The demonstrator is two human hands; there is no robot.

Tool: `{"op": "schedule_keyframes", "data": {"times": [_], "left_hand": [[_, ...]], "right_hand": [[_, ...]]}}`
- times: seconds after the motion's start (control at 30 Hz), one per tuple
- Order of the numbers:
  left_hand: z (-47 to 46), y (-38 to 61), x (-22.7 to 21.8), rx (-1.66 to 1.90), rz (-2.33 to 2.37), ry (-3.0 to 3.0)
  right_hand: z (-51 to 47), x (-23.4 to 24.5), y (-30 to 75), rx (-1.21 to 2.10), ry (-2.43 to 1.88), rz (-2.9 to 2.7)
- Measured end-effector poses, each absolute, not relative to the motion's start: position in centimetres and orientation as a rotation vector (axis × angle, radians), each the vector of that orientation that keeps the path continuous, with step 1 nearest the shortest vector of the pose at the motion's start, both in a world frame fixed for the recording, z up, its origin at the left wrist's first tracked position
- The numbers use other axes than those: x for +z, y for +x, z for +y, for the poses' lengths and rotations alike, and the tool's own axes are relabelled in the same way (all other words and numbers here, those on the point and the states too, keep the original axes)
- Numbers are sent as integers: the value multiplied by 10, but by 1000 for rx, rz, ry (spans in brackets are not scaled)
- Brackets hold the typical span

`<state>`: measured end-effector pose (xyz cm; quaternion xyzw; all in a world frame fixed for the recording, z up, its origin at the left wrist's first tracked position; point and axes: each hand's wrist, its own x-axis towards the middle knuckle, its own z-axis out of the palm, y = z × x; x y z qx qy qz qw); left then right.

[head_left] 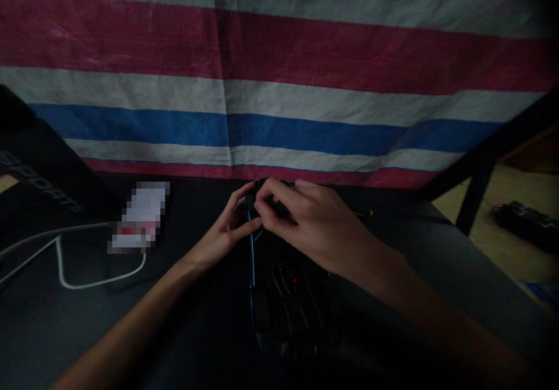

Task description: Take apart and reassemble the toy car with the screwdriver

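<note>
A dark device with a blue edge line and several thin wires (279,297) lies on the black table (437,273) in front of me. My left hand (225,230) curls around its far left end, thumb pressed against the blue edge. My right hand (301,221) covers the far end from above, fingers bent and pinched on a small dark part I cannot make out. Both hands touch each other at the fingertips. The light is dim and the device's details are hard to read.
A white cable (65,262) loops across the table's left side to a small white and red object (140,218). A striped red, white and blue tarp (279,87) hangs behind. A dark item (528,224) lies on the floor at right.
</note>
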<state>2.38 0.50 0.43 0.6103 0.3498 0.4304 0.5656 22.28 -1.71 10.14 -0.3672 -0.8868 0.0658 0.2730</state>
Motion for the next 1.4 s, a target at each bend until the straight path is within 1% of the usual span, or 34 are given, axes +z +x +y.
{"op": "schedule_keyframes", "data": {"times": [0.37, 0.5, 0.63, 0.73, 0.97, 1.07, 1.2, 1.3, 1.4], "left_hand": [[4, 24, 6, 1016, 767, 1407], [4, 24, 4, 1020, 817, 1413], [3, 23, 4, 1015, 806, 1425], [2, 24, 6, 1014, 838, 1438], [1, 25, 6, 1018, 852, 1402], [2, 25, 6, 1019, 807, 1402], [2, 24, 7, 1009, 837, 1408], [2, 23, 5, 1017, 814, 1427], [4, 22, 3, 1023, 804, 1446]], "right_hand": [[-20, 105, 224, 256, -865, -2411], [-21, 105, 223, 199, -949, -2393], [-19, 103, 223, 171, -830, -2400], [-18, 103, 222, 139, -852, -2401], [-20, 103, 221, 128, -894, -2394], [-20, 102, 221, 161, -850, -2403], [-20, 101, 221, 103, -941, -2390], [-20, 102, 221, 124, -855, -2407], [-21, 103, 221, 113, -888, -2403]]}}
